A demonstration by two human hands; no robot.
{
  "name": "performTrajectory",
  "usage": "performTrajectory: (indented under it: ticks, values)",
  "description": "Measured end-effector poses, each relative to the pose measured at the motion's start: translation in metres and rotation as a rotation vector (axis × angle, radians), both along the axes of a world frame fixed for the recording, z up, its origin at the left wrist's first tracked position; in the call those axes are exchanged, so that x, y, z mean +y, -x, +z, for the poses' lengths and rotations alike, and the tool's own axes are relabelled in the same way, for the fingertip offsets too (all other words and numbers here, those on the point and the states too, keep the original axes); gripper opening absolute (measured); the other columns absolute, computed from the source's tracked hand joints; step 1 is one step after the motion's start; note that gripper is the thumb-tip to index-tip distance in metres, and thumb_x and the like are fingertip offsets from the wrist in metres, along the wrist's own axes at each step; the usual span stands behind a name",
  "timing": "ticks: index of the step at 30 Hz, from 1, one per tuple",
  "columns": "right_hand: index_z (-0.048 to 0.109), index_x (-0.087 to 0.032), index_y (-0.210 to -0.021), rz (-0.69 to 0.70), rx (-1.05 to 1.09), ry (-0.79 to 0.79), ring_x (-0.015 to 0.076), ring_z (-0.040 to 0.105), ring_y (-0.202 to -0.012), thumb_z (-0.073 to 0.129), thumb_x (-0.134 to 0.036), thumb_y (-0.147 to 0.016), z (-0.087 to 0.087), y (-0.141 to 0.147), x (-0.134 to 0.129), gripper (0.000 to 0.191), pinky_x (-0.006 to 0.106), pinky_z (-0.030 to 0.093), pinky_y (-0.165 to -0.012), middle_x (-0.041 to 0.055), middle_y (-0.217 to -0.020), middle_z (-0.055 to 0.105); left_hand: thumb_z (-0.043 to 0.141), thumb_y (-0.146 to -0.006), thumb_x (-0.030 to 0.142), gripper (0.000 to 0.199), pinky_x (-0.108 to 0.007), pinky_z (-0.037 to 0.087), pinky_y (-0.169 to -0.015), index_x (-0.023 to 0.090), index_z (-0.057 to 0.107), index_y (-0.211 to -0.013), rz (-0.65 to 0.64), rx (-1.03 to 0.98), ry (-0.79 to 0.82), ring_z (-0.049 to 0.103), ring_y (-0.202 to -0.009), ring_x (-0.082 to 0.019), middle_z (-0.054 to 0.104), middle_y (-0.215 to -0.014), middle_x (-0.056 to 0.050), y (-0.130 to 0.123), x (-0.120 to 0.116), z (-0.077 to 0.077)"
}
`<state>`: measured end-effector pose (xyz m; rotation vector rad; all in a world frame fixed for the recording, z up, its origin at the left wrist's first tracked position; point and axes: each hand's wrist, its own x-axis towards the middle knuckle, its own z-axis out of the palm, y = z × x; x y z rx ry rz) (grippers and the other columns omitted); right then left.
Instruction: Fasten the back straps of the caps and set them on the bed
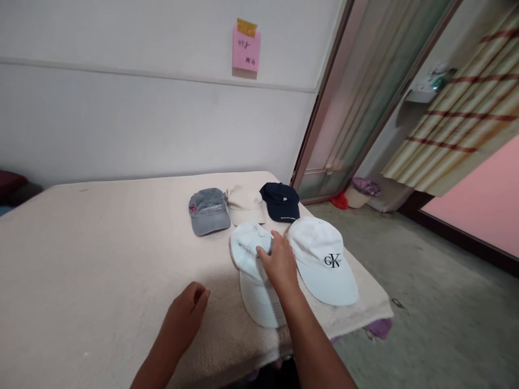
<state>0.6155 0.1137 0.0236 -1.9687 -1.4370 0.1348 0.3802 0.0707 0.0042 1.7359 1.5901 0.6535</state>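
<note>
A pale blue-white baseball cap (250,258) lies on the cloth-covered surface with its brim toward me. My right hand (279,265) is over its right side, thumb and forefinger apart; whether the fingertips touch the cap is hard to tell. My left hand (187,309) is curled closed to the left of that cap, with nothing visible in it. Close on the right lies a white cap (320,259) with dark letters. Behind are a grey cap (210,210), a cream cap (244,205) and a navy cap (281,201) in a row.
The caps lie on a cream textured cloth (101,259), whose right edge drops to a grey floor (438,302). A white wall (162,124) with a pink note (246,49) stands behind. A bin (359,195), a sliding door (344,97) and a curtain (458,108) are at right.
</note>
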Motion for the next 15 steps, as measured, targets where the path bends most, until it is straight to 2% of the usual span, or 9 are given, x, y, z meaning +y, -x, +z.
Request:
performTrajectory:
  ticks: [3,5,7,9,12,15]
  values:
    - [0.058,-0.013,-0.107,0.099,0.074,0.076,0.0247,0.057,-0.086,0.049,-0.021,-0.077,-0.003,0.000,0.000,0.032,0.033,0.038,-0.075,0.0131,-0.094,0.063,0.045,-0.083,0.045,0.029,-0.034,0.041,-0.064,0.019,0.057,-0.078,0.021,-0.081,0.011,0.057,-0.067,-0.022,0.061,-0.069,-0.003,-0.005,0.001,0.001]
    - [0.060,-0.017,-0.090,0.164,0.192,0.029,0.0203,0.056,-0.075,0.046,-0.020,-0.076,-0.002,0.002,0.000,0.019,0.029,0.037,-0.069,0.0065,-0.080,0.063,0.048,-0.081,0.048,0.032,-0.035,0.043,-0.068,0.018,0.059,-0.082,0.043,-0.181,0.043,0.060,-0.072,-0.023,0.064,-0.075,-0.005,-0.005,0.003,0.000]
    - [0.057,-0.018,-0.077,0.257,0.397,-0.054,0.0167,0.051,-0.067,0.048,-0.023,-0.075,0.004,0.007,-0.001,0.010,0.026,0.037,-0.064,0.0013,-0.070,0.058,0.051,-0.079,0.051,0.036,-0.035,0.046,-0.072,0.017,0.060,-0.086,0.100,-0.325,0.086,0.062,-0.081,-0.025,0.066,-0.085,-0.009,-0.002,0.005,-0.002]
    - [0.054,-0.018,-0.073,0.374,0.669,-0.094,0.0140,0.047,-0.062,0.053,-0.028,-0.073,0.011,0.012,-0.005,0.011,0.024,0.037,-0.060,-0.0015,-0.065,0.053,0.052,-0.078,0.053,0.041,-0.036,0.048,-0.076,0.015,0.061,-0.091,0.200,-0.503,0.146,0.062,-0.093,-0.027,0.066,-0.100,-0.014,0.002,0.009,-0.002]
    - [0.054,-0.017,-0.075,0.560,1.026,-0.036,0.0122,0.046,-0.059,0.059,-0.032,-0.071,0.021,0.021,-0.013,0.017,0.023,0.037,-0.057,-0.0017,-0.066,0.053,0.051,-0.080,0.054,0.046,-0.038,0.048,-0.085,0.013,0.062,-0.098,0.384,-0.768,0.281,0.060,-0.105,-0.027,0.062,-0.116,-0.018,0.007,0.011,0.006]
    - [0.054,-0.018,-0.077,0.670,1.282,0.077,0.0124,0.048,-0.056,0.063,-0.032,-0.070,0.026,0.032,-0.022,0.019,0.023,0.037,-0.054,-0.0009,-0.066,0.055,0.047,-0.081,0.057,0.053,-0.039,0.047,-0.088,0.018,0.059,-0.115,0.404,-1.051,0.322,0.058,-0.109,-0.028,0.063,-0.119,-0.013,0.011,0.010,0.020]
